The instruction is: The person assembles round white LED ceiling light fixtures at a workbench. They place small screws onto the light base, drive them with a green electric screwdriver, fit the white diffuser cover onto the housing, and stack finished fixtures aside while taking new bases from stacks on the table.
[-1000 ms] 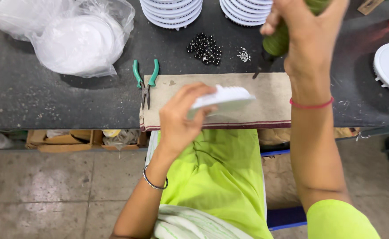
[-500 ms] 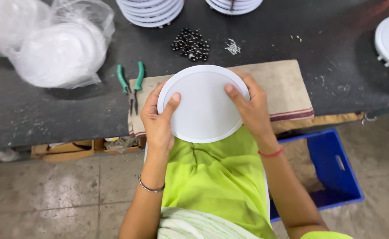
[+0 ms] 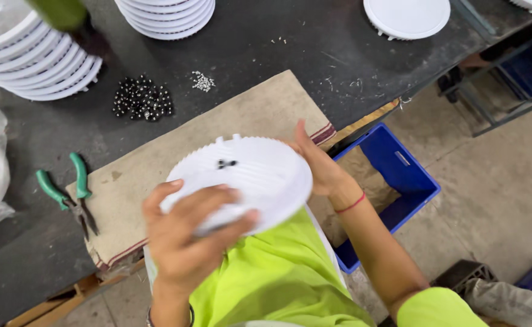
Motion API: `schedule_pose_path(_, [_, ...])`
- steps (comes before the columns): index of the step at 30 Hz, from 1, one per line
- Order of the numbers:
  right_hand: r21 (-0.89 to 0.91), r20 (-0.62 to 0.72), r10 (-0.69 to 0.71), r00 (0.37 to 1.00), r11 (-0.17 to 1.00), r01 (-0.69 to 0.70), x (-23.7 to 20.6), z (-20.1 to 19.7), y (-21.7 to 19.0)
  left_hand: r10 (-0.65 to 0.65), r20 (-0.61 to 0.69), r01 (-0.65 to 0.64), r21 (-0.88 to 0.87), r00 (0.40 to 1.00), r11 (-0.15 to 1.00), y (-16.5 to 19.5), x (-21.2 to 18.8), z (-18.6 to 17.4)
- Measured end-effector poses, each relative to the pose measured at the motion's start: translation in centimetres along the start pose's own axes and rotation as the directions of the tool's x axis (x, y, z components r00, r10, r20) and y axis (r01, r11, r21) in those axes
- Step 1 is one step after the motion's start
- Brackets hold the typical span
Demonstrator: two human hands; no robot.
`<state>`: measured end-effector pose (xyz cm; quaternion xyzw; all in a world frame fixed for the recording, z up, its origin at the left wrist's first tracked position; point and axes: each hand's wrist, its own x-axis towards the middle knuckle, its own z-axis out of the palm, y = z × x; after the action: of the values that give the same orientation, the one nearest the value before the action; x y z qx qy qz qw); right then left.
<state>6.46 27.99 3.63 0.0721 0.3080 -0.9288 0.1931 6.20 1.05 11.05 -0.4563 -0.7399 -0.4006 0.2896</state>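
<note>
Both hands, left hand (image 3: 187, 242) and right hand (image 3: 317, 166), clasp a round white ribbed plastic housing (image 3: 248, 178) above the dark scuffed desk (image 3: 266, 42); grey concrete floor (image 3: 496, 175) lies beyond.

- White round disc (image 3: 251, 181): plastic, ribbed top, toothed rim, small dark fitting near its middle.
- Tilted, held off the surface between both hands, above the beige cloth mat (image 3: 175, 163).

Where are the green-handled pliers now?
In the head view, the pliers lie at the left on the dark table, beside the beige cloth mat.
</note>
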Motion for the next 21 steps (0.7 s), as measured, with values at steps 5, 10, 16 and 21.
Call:
schedule_pose_path(5, [-0.172,-0.278,-0.376,0.884,0.925,0.339,-1.4,-5.6,-1.4,-0.002,0.168,-0.016,0.104,0.986,0.994,0.6,1.7,2.2])
schedule_pose_path(10, [-0.442,-0.296,-0.873,0.389,0.486,0.754,-2.6,-13.7,-10.6,-0.231,0.140,0.233,0.005,0.963,0.973,-1.4,-0.6,-0.5])
schedule_pose_path(16, [-0.518,-0.423,-0.906,0.005,0.246,0.819,-1.6,-19.7,-22.2,-0.507,0.091,0.503,0.063,0.857,0.862,-2.1,-4.8,-3.6])
schedule_pose_path(21, [-0.742,-0.437,-0.899,-0.034,0.339,0.579,-0.5,-19.6,-25.4,-0.582,0.083,0.576,0.087,0.809,0.813,-2.8,-6.6,-4.4])
